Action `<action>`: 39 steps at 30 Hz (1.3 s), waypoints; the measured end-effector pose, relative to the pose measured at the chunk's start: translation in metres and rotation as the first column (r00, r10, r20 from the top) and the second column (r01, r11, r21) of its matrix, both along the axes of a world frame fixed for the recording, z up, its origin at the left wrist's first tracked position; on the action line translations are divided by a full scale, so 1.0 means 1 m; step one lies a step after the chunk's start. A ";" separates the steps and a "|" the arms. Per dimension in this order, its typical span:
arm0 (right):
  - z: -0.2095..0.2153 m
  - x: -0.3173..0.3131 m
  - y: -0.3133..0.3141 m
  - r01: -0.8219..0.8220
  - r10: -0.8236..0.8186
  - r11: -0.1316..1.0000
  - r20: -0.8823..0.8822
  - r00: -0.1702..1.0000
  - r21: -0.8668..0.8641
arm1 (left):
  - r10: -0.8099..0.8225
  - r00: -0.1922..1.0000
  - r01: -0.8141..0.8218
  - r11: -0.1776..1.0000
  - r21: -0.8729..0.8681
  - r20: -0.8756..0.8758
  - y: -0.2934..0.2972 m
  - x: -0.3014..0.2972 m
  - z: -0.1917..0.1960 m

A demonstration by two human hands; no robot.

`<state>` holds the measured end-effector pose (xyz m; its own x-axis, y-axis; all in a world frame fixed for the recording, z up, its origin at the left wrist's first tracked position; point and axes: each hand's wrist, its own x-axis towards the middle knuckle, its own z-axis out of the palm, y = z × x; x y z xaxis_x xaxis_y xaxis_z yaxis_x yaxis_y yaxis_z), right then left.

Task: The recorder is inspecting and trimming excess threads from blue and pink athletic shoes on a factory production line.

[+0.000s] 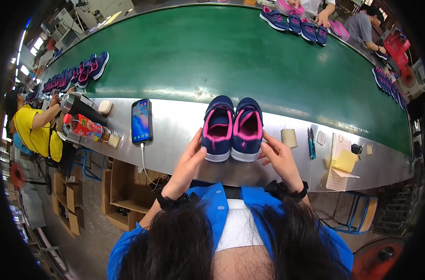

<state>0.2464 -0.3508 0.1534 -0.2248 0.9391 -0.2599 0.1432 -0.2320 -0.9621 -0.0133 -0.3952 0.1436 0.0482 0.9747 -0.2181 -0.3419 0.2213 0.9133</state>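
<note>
Shoes, a navy pair with pink lining and white soles, stand side by side, toes away from the person, on the steel ledge just short of the green conveyor belt. Left hand rests open, fingertips against the heel side of the left shoe; right hand likewise open, fingers touching the heel side of the right shoe. Neither hand closes round anything: contact is light, at the heels only. Risk, as I judge it: an uneven push would skew one shoe and split the pair. The heels sit near the ledge's near edge, so a backward tug could drop a shoe off it. Phone lies just to the left with its white cable hanging down; a sweeping elbow could snag it. Pen and yellow pad lie to the right, well apart.
</note>
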 end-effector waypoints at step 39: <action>-0.020 -0.003 -0.009 -0.103 -0.111 0.928 0.528 0.842 0.359 | 0.404 -0.043 -0.072 0.911 0.406 -0.914 0.243 -0.189 0.024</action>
